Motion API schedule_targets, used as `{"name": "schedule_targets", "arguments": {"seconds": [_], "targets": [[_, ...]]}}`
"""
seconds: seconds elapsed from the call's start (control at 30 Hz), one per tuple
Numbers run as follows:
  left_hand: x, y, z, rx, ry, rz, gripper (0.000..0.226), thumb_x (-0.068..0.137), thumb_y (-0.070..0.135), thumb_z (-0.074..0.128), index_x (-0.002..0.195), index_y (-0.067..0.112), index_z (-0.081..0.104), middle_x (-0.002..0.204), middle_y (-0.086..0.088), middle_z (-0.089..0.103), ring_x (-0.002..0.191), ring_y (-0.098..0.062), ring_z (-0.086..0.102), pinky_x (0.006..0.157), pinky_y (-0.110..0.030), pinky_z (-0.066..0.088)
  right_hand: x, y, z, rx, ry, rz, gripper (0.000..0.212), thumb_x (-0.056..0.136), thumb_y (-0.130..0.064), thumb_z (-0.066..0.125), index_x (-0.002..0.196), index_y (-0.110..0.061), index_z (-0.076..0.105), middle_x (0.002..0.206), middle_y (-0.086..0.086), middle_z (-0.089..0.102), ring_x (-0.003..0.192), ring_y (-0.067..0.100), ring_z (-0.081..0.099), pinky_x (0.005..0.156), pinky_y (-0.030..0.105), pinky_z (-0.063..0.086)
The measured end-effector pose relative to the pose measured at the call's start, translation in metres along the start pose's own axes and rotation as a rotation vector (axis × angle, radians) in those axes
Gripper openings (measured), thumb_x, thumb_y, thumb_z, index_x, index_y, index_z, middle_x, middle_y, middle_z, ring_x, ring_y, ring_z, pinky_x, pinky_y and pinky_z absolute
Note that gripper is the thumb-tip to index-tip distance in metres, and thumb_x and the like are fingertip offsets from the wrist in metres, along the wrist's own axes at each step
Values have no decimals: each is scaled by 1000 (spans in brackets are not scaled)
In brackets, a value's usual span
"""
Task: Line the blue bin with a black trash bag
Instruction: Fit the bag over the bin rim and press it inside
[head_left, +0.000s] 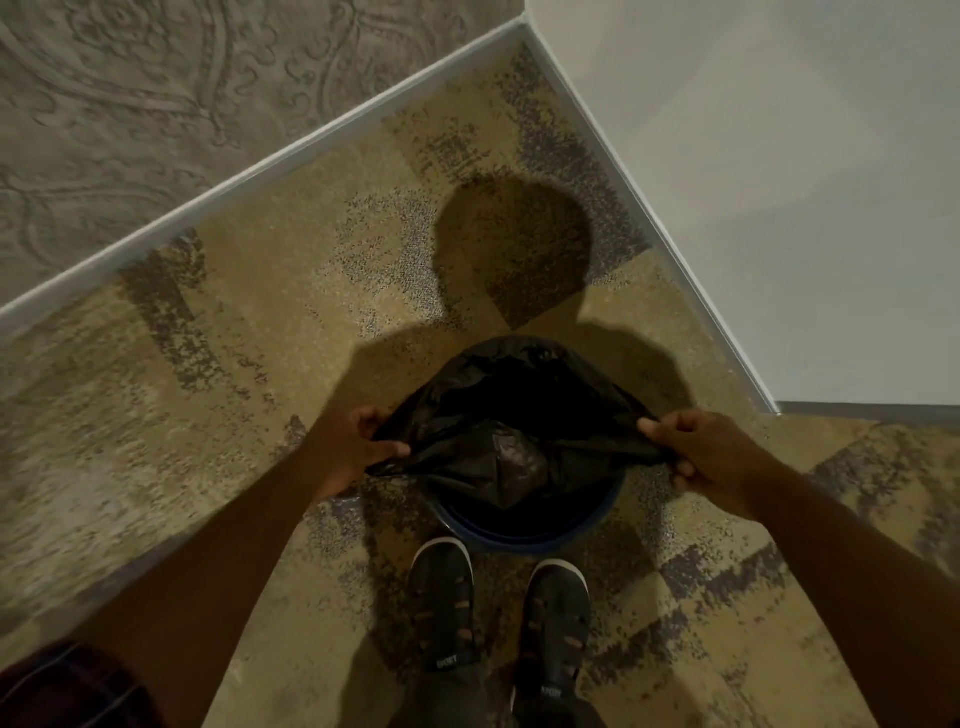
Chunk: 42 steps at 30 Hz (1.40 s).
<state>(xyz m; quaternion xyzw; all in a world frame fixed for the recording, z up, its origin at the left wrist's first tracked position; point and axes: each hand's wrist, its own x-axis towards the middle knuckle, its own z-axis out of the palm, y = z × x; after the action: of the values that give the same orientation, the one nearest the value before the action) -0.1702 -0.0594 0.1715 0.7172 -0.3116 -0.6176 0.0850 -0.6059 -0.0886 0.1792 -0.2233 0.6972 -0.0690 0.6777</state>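
Head view, looking straight down. Blue bin (524, 538) stands on patterned carpet (218, 395) at lower centre of frame, only its near rim visible. Black trash bag (498, 415) is stretched open over the bin mouth, covering the far rim; the near edge sags inside. Left hand (353, 447), left of the bin, pinches the bag's left edge. Right hand (701, 457), right of the bin, pinches the right edge. Two dark shoes (441, 603) sit just below the bin. White baseboard (260, 166) runs diagonally across upper left.
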Motion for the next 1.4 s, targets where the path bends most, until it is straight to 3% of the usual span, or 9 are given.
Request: {"name": "schedule_targets", "arguments": {"seconds": [0.1,0.27,0.4,0.5,0.67,0.93,1.1,1.2,1.4], "targets": [[-9,-7,4,68,-17,-69,27,84,-14,77,107,1,71,71,7,78,63,-7,69,50,-13,50,-3,-3,6,0,-10,67,29,83,-21,83,95,-8,61,63,8,52,50,19,49,50,31,47],[-23,-23,22,6,59,-408,13,101,0,61,114,1,64,84,-19,65,66,-25,61,58,-30,51,-7,-5,23,411,113,159,4,104,-14,57,105,-11,60,102,17,66,80,30,69,70,42,59],[-42,-30,45,-462,137,-544,13,108,6,50,102,1,62,80,-16,62,66,-24,58,51,-34,56,-11,5,41,768,194,196,18,111,-18,41,106,-12,58,105,15,69,92,33,70,71,47,54],[-52,-38,60,-931,120,-537,15,109,2,45,106,1,60,94,-21,66,81,-32,64,70,-46,58,-11,17,55,926,236,209,28,113,-23,34,120,-8,56,107,14,67,95,33,67,72,48,52],[-57,-61,86,-1314,102,-394,26,110,0,41,119,4,65,97,-19,83,87,-34,82,65,-48,68,-7,34,69,914,287,230,43,111,-26,45,150,-12,48,142,19,58,126,44,59,105,62,49],[-51,-70,127,-1180,230,-337,35,111,0,40,139,1,61,132,-25,68,118,-42,67,94,-51,57,-1,56,77,436,361,153,37,110,-31,47,133,-5,59,132,24,63,120,45,63,102,63,52],[-36,-71,138,-979,322,-375,35,106,-2,46,137,2,63,123,-24,71,105,-41,69,92,-51,59,12,68,85,514,354,126,15,102,-32,61,98,-23,72,114,14,73,100,36,73,62,45,65],[-17,-78,141,-932,382,-438,40,110,9,41,146,9,60,148,-23,61,134,-43,58,115,-56,47,21,73,84,531,327,125,19,105,-30,58,98,-25,74,117,10,73,105,38,73,81,56,63],[1,-89,140,-878,398,-459,41,110,9,37,143,11,61,143,-23,64,129,-46,61,111,-64,49,39,78,85,491,311,86,17,107,-19,51,108,-9,65,121,22,67,104,41,70,92,68,55]]}}
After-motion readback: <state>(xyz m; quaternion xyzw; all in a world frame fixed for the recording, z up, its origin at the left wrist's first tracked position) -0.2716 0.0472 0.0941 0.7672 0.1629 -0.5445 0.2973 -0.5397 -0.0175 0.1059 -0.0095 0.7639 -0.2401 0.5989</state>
